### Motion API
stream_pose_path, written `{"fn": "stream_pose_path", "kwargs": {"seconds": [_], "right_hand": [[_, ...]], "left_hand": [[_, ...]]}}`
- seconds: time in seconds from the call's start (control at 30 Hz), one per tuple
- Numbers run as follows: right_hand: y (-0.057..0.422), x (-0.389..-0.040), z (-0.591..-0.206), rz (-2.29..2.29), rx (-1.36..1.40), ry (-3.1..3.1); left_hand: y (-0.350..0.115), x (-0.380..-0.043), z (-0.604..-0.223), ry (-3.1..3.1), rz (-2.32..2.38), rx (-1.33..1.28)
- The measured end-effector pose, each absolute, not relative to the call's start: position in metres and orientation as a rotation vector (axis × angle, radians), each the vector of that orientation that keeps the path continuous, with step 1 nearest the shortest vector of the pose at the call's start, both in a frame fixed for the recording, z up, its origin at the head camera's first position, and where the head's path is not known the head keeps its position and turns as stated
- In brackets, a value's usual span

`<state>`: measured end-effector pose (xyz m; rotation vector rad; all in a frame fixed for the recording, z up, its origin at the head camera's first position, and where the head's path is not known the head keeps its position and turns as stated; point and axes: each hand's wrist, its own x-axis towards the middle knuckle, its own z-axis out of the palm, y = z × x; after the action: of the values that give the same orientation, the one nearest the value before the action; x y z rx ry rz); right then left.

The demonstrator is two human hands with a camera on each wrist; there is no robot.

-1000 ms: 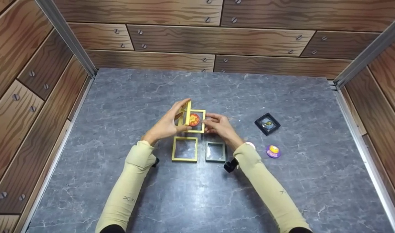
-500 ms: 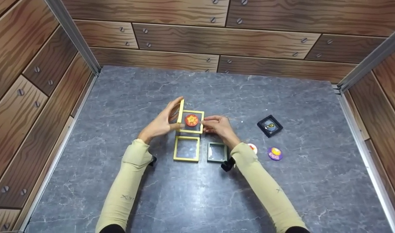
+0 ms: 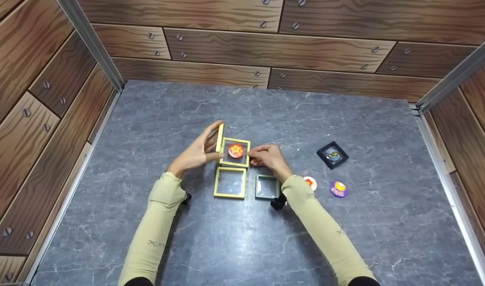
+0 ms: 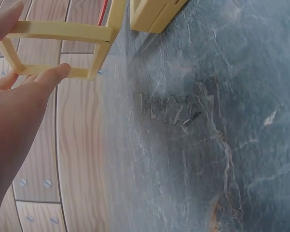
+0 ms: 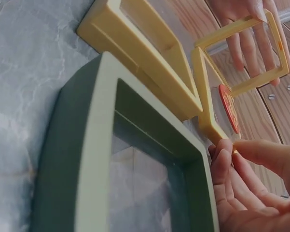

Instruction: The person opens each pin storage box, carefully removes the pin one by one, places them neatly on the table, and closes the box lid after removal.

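Note:
A yellow hinged display frame (image 3: 234,164) stands unfolded like a book between the hands. Its left half is raised upright, and a round red badge (image 3: 235,150) with a yellow star-like figure lies on the clear film of the flat half. My left hand (image 3: 195,154) holds the raised half between thumb and fingers; in the left wrist view the thumb and fingers span its yellow rim (image 4: 62,31). At the opposite side, my right hand (image 3: 271,159) pinches the flat half's edge. The right wrist view shows thumb and fingertips of that hand (image 5: 255,188) meeting at the corner.
Just nearer the person lies another yellow frame (image 3: 230,197), with a dark green frame (image 3: 257,186) to its right. Further right are a black frame (image 3: 324,161) holding a small figure, a purple badge (image 3: 339,189) and a white-and-red badge (image 3: 310,183) partly behind the right sleeve.
The raised half of the yellow frame has swung left and opened wider, uncovering the whole red badge. The held frame has shifted slightly toward the person; both hands keep their hold.

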<state>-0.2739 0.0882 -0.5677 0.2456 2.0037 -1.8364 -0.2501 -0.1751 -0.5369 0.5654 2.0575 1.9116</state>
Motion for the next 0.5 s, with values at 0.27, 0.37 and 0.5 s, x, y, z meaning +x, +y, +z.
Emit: {"fn": "stream_pose_path", "kwargs": {"seconds": [0.27, 0.37, 0.5], "right_hand": [[0.0842, -0.2691, -0.5688, -1.749, 0.138, 2.208], [0.0833, -0.2685, -0.5701, -1.709, 0.116, 2.271], [0.0821, -0.2682, -0.5703, -1.673, 0.123, 2.289]], "left_hand": [[-0.1764, -0.2484, -0.5391, 2.054, 1.917, 0.549], [-0.1767, -0.2484, -0.5405, 2.054, 1.920, 0.542], [-0.1773, -0.2478, -0.5429, 2.042, 1.928, 0.531]]}}
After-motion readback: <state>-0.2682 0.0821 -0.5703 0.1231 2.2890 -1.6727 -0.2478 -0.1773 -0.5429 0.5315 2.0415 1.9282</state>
